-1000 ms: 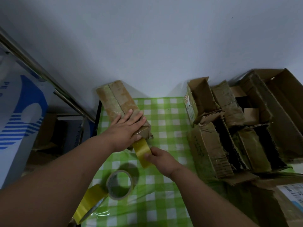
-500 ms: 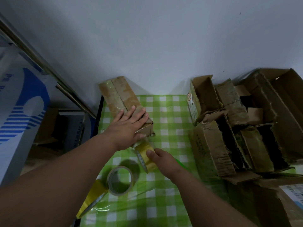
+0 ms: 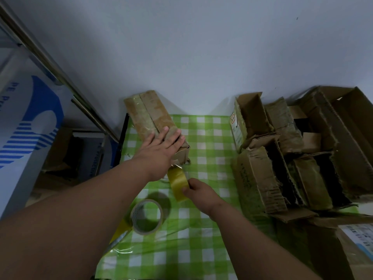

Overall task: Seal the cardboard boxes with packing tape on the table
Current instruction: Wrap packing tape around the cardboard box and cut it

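A long, narrow cardboard box (image 3: 149, 114) lies on the green checked tablecloth (image 3: 210, 158), running from the wall toward me. My left hand (image 3: 161, 150) lies flat on its near end, fingers straight. A yellow roll of packing tape (image 3: 178, 183) is pinched in my right hand (image 3: 198, 190) just below the box's near end, and a short strip of tape runs from the roll up to the box edge. A second, nearly clear tape roll (image 3: 147, 217) lies flat on the cloth near my left forearm.
A heap of torn, open cardboard boxes (image 3: 282, 162) fills the right side of the table. A white wall stands behind. A metal rail (image 3: 60, 77) and a blue-and-white printed carton (image 3: 30, 126) are beyond the table's left edge.
My right hand pushed the yellow roll up toward the box end, then drew it back down a little. My left hand stayed pressed flat on the box.
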A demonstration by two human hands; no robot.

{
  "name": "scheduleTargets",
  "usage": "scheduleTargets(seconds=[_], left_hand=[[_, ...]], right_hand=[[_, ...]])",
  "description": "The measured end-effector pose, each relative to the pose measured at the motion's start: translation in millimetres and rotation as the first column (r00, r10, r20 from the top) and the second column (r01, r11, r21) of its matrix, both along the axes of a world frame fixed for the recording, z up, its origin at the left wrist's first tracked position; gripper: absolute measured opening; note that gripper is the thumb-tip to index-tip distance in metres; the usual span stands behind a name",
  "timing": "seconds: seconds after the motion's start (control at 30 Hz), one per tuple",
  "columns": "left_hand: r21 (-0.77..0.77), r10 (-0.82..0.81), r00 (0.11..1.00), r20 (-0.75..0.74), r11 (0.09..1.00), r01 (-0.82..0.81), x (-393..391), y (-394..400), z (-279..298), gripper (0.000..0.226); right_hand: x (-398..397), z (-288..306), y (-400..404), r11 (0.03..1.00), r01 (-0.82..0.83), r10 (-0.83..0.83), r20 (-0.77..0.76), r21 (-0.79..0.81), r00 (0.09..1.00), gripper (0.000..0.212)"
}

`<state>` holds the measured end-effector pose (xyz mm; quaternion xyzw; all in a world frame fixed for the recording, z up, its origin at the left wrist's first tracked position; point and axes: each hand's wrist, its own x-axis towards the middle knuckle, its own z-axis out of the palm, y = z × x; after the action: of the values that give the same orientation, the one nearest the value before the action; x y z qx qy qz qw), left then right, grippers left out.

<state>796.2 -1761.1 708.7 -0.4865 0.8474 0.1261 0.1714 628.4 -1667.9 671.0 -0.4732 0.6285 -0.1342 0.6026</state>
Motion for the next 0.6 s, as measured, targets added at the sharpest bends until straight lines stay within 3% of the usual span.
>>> scheduleTargets(seconds=[0.2,0.3,0.37,0.43,0.5,0.6], left_hand=[[-0.038,0.049,0.993,-0.107,0.998,-0.053,3.8,8.0,2.8,0.088],[-0.184,0.214,0.935,-0.281,0.945,-0.271,4.5,25.8,5.0,0.101],[-0.222,0.39,0.792,-0.469,0.816,-0.533,2.7,41.2,6.5,0.089],[-0.079,0.572,0.548,-0.61,0.644,-0.761,-0.4,54.5,10.4,0.06],[0.192,0.763,0.261,-0.591,0.448,-0.873,-5.5,64.2,8.9,0.043],[0.464,0.883,-0.001,-0.47,0.246,-0.851,-10.8,74.3,-8.3,0.037]], right_hand=[[-5.1,-1.4,4.7,0.999,-0.021,0.019,-0.049,-0.05,0.999,0.014],[-4.6,-1.9,5.7,0.997,-0.029,0.024,-0.075,-0.067,0.997,0.01],[-3.8,-0.5,5.8,0.996,-0.036,0.03,-0.077,-0.077,0.997,0.009],[-4.0,2.1,5.4,0.995,-0.047,0.04,-0.085,-0.084,0.996,0.01],[-5.6,4.0,4.4,0.995,-0.052,0.043,-0.095,-0.09,0.995,0.019],[-8.0,6.2,3.1,0.996,-0.05,0.043,-0.087,-0.078,0.995,0.02]])
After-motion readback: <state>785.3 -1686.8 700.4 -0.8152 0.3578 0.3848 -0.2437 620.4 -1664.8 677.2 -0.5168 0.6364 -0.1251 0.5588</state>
